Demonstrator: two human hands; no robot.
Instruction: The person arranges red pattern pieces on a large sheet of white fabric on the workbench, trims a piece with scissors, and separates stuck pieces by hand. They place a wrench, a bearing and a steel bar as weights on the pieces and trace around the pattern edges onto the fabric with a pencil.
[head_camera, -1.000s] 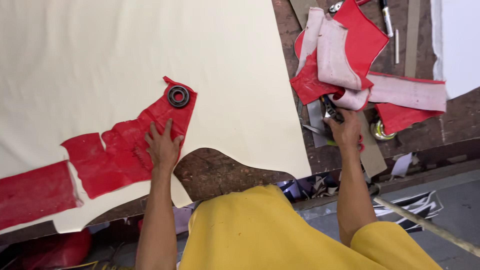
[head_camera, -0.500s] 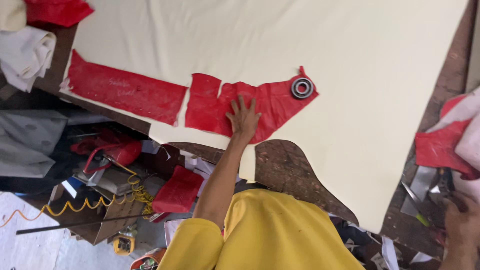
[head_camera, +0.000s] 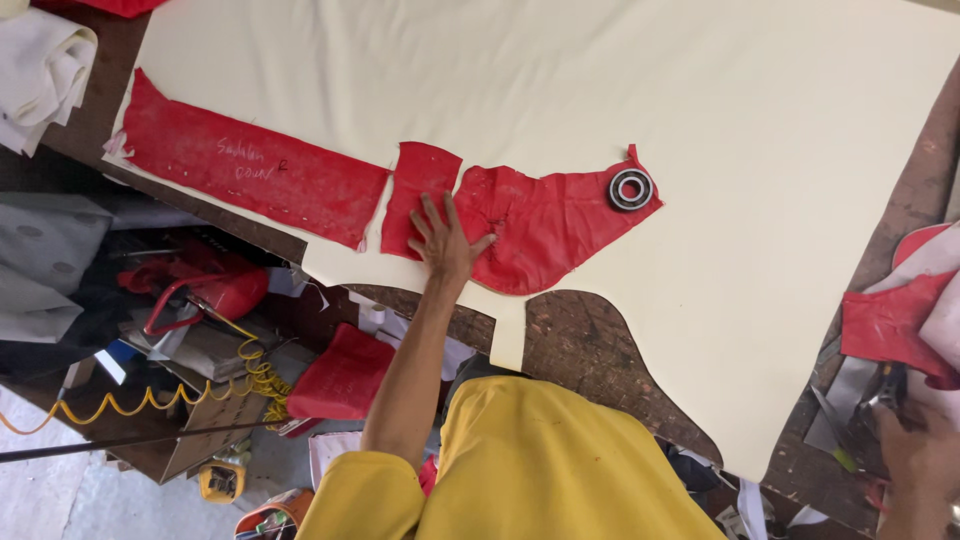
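The curved red piece (head_camera: 545, 225) lies flat on the cream sheet (head_camera: 700, 90) spread over the counter (head_camera: 590, 335). The left hand (head_camera: 442, 243) presses on it, fingers (head_camera: 428, 215) spread, beside a small red piece (head_camera: 420, 180). A round metal bearing (head_camera: 630, 189) weighs its tip. The right hand (head_camera: 915, 455) sits at the frame's corner among scraps; its fingers' state is unclear.

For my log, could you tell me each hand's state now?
Left hand: open, flat on the red pieces.
Right hand: at the frame's edge, cannot be told.
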